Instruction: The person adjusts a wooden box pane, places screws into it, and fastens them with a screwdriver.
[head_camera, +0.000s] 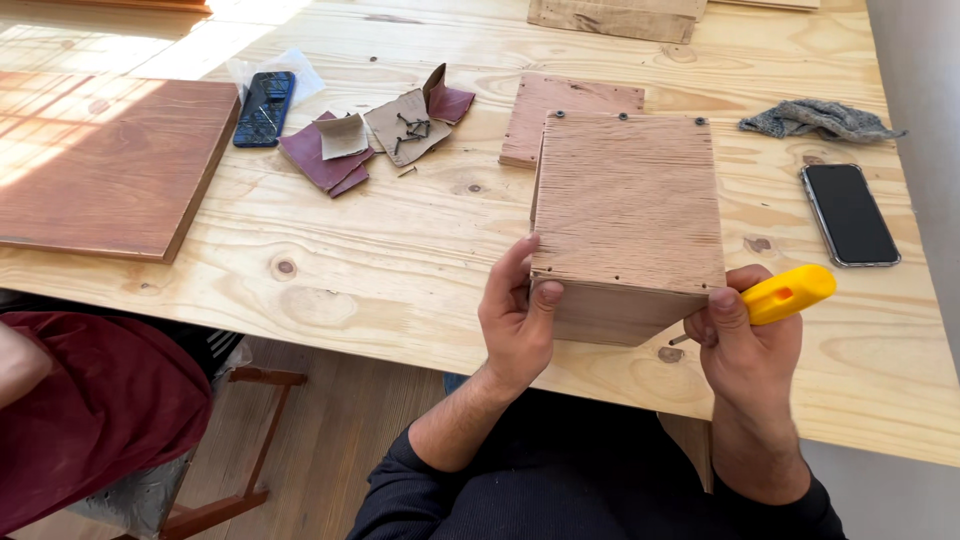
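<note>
A plywood box (627, 205) with small screws at its far corners stands near the front edge of a pale wooden table (400, 260). My left hand (517, 318) grips the box's near left corner, thumb on its front face. My right hand (745, 345) presses against the near right corner and holds a yellow-handled screwdriver (787, 293), whose handle sticks out to the right. The tool's tip is hidden behind my fingers and the box.
A black phone (850, 213) lies right of the box, a grey rag (818, 119) beyond it. A flat wood piece (560, 110) sits behind the box. Sandpaper scraps and screws (400, 128), a dark phone (265, 108) and a reddish board (100, 160) lie left. Another person's red sleeve (90, 410) is at lower left.
</note>
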